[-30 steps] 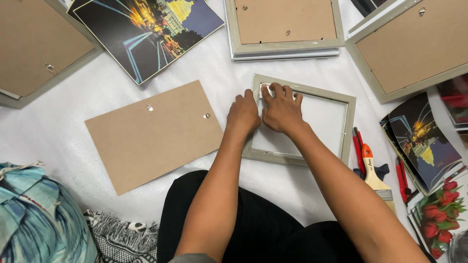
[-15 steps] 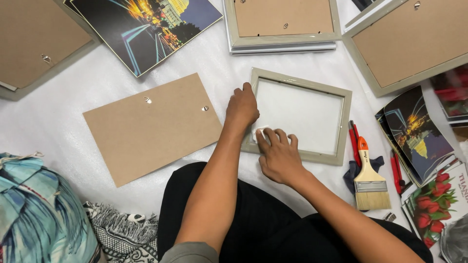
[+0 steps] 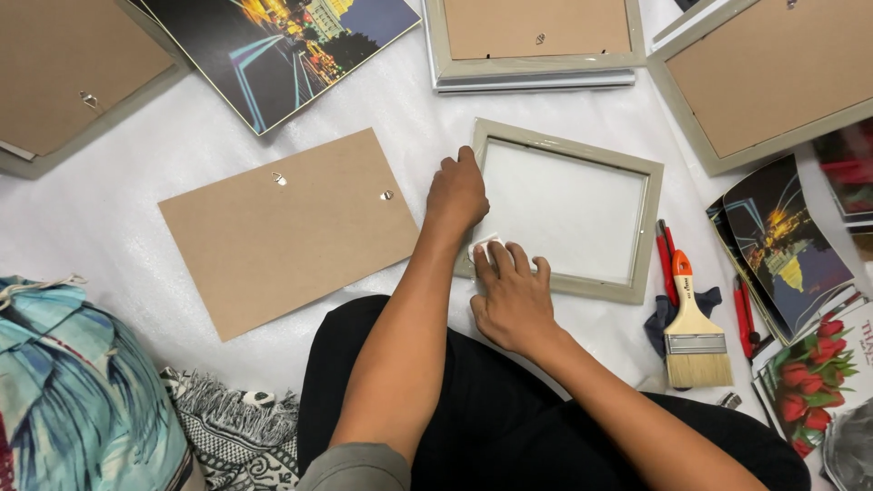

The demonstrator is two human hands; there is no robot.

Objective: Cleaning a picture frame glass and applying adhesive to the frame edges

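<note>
Left grip (image 3: 457,191) lies flat, fingers loose, on the grey picture frame's (image 3: 562,145) left rail. Right grip (image 3: 511,293) presses what looks like a small white cloth (image 3: 482,247) onto that frame's lower left corner. Brown backing board (image 3: 291,227) lies left of the frame; paintbrush (image 3: 693,327) lies right.

Both hands rest on the picture frame (image 3: 564,209): left hand (image 3: 457,191) at its left edge, right hand (image 3: 511,295) at its near-left corner. The backing board (image 3: 286,227) lies left of them, the paintbrush (image 3: 693,327) right.
</note>
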